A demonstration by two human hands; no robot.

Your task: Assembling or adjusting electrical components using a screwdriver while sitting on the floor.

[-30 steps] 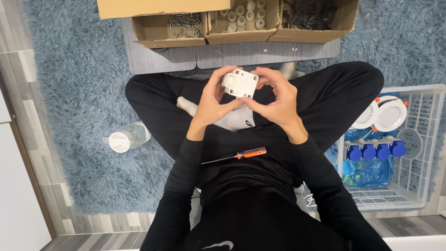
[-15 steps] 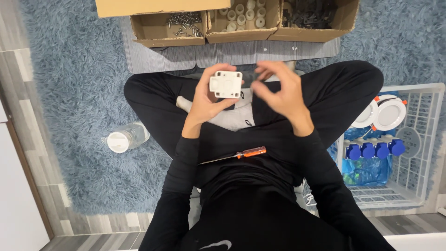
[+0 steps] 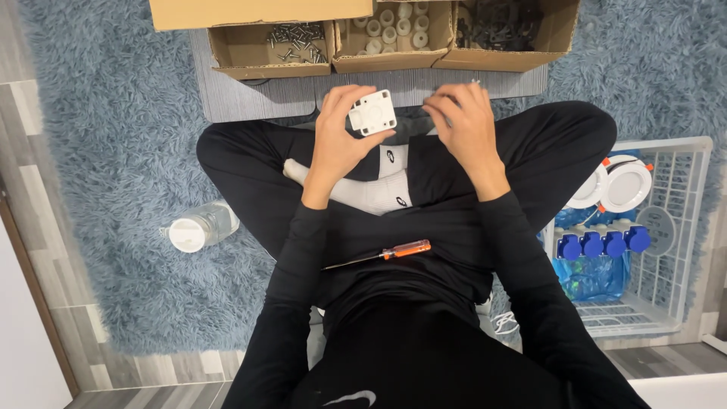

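My left hand [image 3: 341, 140] holds a small white square plastic part [image 3: 372, 112] above my crossed legs. My right hand [image 3: 463, 125] is a little to the right of it and apart from it, fingers curled, with a tiny metal piece [image 3: 475, 81] showing at the fingertips. A screwdriver [image 3: 382, 254] with an orange handle lies on my lap, below both hands.
Three open cardboard boxes lie ahead: one with screws [image 3: 291, 42], one with white round parts [image 3: 394, 26], one with dark parts [image 3: 500, 26]. A white wire basket [image 3: 685, 227] at the right holds blue and white parts. A clear bottle [image 3: 198, 227] lies on the blue rug at the left.
My right hand has let go of the white part and moved right. The left hand alone now holds the part, a little farther forward.
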